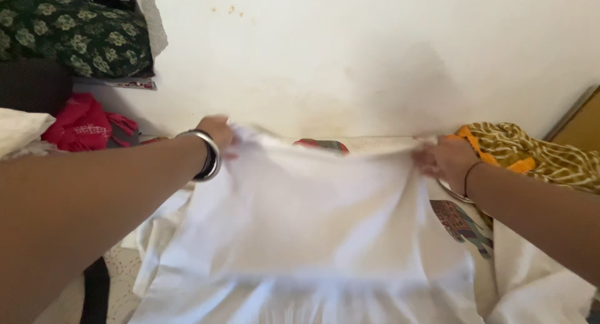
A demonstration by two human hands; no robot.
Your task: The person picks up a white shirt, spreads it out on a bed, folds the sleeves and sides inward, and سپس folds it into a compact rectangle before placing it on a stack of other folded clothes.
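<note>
Hands stretch white cloth (312,218) taut w/ both grips closed on it. Left hand (217,134) pinches one top corner, right hand (447,158) the other.

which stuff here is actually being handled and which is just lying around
In hand:
- white cloth, stretched out by its top edge
- left hand gripping one corner
- right hand gripping the other corner

Lying about:
- red cloth bundle at left
- green floral fabric on the stack above it
- mustard striped cloth at right
- patterned cloth partly under the white one
</note>
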